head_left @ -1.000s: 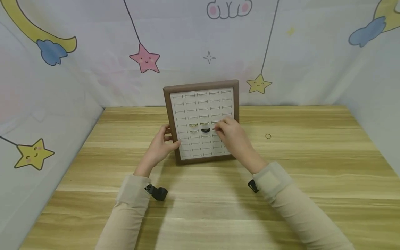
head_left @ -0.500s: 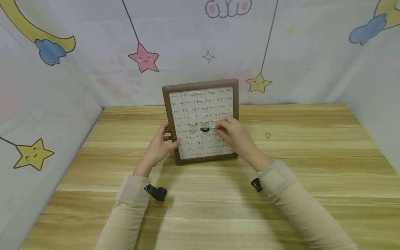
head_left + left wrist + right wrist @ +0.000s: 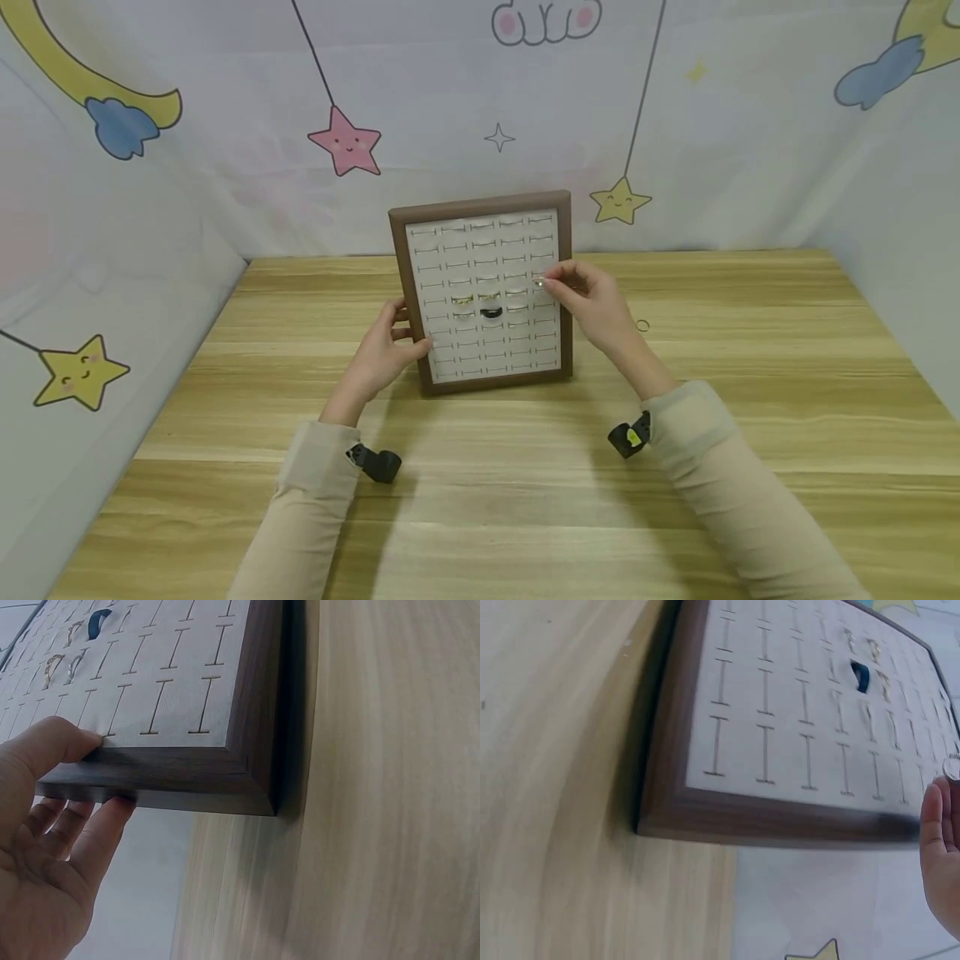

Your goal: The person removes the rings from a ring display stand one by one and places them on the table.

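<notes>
My right hand has lifted off the middle rows of the ring tray and now pinches a small silver ring at the tray's right edge, one row higher than before. My left hand still grips the tray's left frame, thumb on top. The tray stays propped on the bench, a loose ring lying nearby.
</notes>
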`<state>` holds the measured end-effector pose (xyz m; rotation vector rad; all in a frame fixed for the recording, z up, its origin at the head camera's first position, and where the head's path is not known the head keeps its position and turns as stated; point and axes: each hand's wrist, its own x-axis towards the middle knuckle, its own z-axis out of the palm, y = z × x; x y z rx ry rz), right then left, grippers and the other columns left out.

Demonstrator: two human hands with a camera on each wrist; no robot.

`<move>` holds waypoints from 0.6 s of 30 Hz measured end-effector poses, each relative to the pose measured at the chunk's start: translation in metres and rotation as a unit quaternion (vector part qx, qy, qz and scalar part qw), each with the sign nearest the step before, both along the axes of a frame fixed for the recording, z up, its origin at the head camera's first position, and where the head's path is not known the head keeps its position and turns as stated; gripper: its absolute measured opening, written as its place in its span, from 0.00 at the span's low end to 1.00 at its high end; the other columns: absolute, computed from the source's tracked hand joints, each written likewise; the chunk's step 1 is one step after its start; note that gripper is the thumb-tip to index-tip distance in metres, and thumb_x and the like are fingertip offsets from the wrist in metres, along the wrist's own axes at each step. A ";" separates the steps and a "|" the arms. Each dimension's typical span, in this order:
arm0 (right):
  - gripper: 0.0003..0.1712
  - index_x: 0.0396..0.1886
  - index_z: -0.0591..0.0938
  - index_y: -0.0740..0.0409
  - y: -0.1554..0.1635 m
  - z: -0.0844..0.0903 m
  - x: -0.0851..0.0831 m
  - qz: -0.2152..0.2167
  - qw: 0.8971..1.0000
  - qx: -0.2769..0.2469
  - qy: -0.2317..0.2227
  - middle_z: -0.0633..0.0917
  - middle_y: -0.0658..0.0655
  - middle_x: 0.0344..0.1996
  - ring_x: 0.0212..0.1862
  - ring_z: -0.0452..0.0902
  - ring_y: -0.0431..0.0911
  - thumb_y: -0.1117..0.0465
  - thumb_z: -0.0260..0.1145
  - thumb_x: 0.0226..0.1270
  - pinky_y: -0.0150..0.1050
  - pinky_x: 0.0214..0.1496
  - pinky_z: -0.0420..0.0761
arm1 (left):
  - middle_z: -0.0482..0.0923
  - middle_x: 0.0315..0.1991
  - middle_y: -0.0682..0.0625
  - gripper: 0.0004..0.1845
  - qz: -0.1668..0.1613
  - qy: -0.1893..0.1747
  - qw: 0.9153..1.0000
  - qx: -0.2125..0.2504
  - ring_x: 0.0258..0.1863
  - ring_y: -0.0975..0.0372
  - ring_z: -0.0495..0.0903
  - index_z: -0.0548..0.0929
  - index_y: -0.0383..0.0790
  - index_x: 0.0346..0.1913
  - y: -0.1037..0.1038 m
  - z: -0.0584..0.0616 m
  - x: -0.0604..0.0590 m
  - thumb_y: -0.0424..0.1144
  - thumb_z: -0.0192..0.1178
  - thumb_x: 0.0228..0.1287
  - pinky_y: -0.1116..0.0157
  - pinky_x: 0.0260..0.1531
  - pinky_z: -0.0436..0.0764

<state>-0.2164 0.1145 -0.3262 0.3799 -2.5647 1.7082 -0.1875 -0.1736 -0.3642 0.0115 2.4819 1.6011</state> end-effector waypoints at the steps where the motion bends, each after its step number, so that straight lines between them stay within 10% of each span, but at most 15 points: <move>1: 0.14 0.46 0.78 0.66 0.004 0.001 -0.001 -0.012 1.000 -0.015 -0.003 0.81 0.53 0.41 0.41 0.76 0.36 0.59 0.60 0.70 0.21 0.44 0.77 | 0.58 0.70 0.40 0.39 0.000 0.000 1.000 0.000 0.66 0.47 0.66 0.51 0.40 0.73 0.000 0.000 0.000 0.34 0.59 0.64 0.51 0.60 0.75; 7: 0.11 0.43 0.78 0.60 0.027 0.003 -0.009 -0.075 0.993 -0.094 -0.014 0.81 0.39 0.33 0.37 0.79 0.32 0.57 0.61 0.69 0.22 0.44 0.81 | 0.59 0.70 0.40 0.39 0.001 0.003 1.000 -0.001 0.66 0.47 0.66 0.52 0.40 0.73 0.000 0.001 0.001 0.34 0.60 0.64 0.50 0.60 0.75; 18: 0.06 0.41 0.78 0.59 0.076 -0.016 -0.019 -0.133 0.979 -0.142 -0.065 0.80 0.43 0.32 0.32 0.81 0.29 0.62 0.62 0.67 0.19 0.40 0.81 | 0.58 0.70 0.40 0.40 0.003 -0.001 1.000 -0.006 0.67 0.47 0.65 0.51 0.41 0.73 0.002 0.004 0.003 0.35 0.60 0.64 0.50 0.61 0.74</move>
